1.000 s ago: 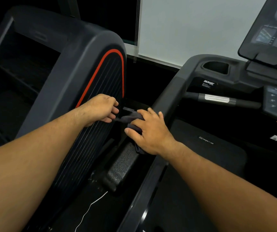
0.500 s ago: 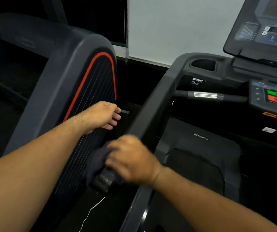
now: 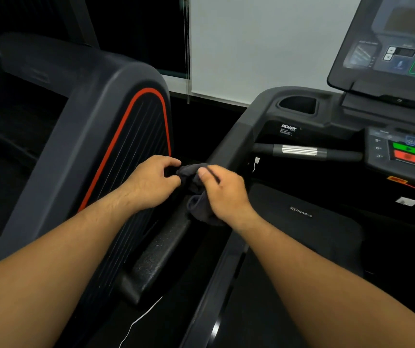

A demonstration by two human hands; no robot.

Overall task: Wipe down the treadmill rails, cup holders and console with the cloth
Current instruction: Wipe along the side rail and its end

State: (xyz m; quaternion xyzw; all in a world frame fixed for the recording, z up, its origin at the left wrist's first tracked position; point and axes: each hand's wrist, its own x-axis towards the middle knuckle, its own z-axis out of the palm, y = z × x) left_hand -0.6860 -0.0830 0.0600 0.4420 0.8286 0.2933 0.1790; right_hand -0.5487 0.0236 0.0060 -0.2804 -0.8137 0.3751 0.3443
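Beside rail (image 3: 230,149), cloth (image 3: 193,172) in right hand (image 3: 226,195)

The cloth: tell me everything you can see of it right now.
The cloth is dark grey, soft fabric, bunched into folds. Both hands hold it: the left hand pinches its upper end, the right hand grips the rest, a fold hanging below. It sits beside the treadmill rail; whether it touches the rail cannot be told.
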